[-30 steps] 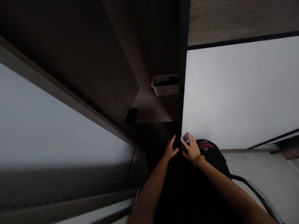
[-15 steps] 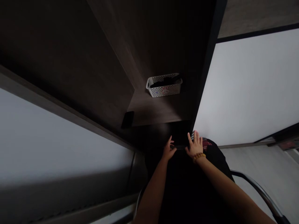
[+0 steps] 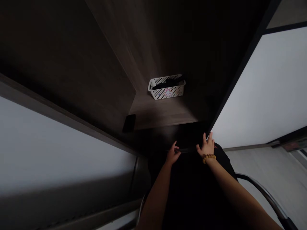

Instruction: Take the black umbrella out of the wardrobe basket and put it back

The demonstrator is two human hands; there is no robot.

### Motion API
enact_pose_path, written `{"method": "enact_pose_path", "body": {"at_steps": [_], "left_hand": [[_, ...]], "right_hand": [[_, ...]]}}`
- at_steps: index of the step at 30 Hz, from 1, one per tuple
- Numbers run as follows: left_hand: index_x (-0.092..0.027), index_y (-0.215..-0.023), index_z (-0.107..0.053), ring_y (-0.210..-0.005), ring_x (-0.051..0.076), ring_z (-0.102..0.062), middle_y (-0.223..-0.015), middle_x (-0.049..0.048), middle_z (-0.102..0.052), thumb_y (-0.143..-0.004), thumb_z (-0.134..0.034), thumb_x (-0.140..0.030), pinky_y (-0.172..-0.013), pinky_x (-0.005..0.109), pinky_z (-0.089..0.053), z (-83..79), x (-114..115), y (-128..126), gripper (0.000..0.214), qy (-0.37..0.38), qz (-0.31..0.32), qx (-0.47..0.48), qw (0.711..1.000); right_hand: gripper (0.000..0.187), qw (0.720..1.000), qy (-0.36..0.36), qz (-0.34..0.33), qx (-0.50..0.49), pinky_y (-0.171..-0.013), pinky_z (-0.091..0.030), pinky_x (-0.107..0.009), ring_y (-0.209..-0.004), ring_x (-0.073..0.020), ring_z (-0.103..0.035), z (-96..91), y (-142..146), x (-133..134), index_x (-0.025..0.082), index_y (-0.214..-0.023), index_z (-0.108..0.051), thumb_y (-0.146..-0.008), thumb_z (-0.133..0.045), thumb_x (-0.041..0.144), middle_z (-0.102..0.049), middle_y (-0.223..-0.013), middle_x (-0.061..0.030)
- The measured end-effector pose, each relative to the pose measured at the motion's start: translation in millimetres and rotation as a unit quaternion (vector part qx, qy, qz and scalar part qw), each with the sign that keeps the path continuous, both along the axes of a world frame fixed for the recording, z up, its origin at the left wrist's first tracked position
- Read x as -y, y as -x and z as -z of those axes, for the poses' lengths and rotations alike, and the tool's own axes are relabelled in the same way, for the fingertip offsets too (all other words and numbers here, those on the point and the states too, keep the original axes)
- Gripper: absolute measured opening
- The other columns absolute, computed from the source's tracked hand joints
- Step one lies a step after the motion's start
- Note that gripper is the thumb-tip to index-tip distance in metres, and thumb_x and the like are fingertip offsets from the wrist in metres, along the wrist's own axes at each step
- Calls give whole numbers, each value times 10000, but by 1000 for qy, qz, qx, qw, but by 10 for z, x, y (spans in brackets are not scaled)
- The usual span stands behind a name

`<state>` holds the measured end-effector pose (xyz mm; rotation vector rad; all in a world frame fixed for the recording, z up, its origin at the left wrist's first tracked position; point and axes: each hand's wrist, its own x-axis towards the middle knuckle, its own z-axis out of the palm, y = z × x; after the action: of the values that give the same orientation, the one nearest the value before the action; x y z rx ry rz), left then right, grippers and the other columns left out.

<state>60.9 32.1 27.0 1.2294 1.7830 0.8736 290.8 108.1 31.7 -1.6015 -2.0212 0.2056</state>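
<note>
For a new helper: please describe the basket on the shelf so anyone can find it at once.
On the dark wooden shelf stands a white perforated basket holding something black. Unlike the dark flat object nearby, it is pale, with a small coloured picture on its front.

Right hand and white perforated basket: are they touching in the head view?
Apart. The head view shows the right hand at the near edge of the dark wooden shelf, with the white perforated basket standing farther in, and bare shelf between them.
</note>
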Motion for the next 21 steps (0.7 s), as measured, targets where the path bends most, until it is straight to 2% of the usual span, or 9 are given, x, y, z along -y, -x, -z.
{"method": "enact_pose_path", "body": {"at_steps": [5,11,14,18,21], "left_hand": [[-217,-1490,-415,-987,155,-649,-1125,31,-676,-795,-630,-74,-997,355,-497,-23,-28,1,741,-1,9,-15,1000],[-224,-1429,-491,-981,158,-667,-1050,14,-697,-806,-617,-89,-1019,369,-485,-55,-157,-43,650,-9,5,-16,1000],[-230,-1407,-513,-995,163,-671,-1040,12,-703,-807,-612,-91,-1012,361,-490,-98,-222,-68,623,1,8,-23,1000],[-216,-1394,-531,-1003,171,-671,-1045,23,-709,-815,-601,-109,-1007,354,-490,-214,-262,-68,592,14,18,-36,999],[-234,-1353,-572,-987,174,-674,-1021,13,-716,-803,-594,-124,-981,344,-501,-304,-275,26,562,23,23,-44,999]], "right_hand": [[905,996,14,40,-76,-1141,-341,-579,-1505,-440,-150,102,-63,-126,128,-1616,-158,-844,-534,411,186,-1648,-171],[863,983,43,101,-144,-1166,-350,-537,-1508,-396,-181,197,-173,-323,154,-1608,-217,-853,-528,434,23,-1653,-152],[826,973,60,118,-189,-1144,-375,-545,-1491,-392,-228,179,-235,-416,167,-1589,-275,-848,-513,444,-34,-1644,-152],[812,956,92,146,-236,-1152,-354,-549,-1473,-413,-246,112,-253,-504,105,-1550,-337,-836,-489,461,-101,-1614,-192],[793,942,68,164,-286,-1138,-355,-570,-1420,-421,-311,80,-151,-527,131,-1541,-369,-835,-506,466,-205,-1546,-196]]}}
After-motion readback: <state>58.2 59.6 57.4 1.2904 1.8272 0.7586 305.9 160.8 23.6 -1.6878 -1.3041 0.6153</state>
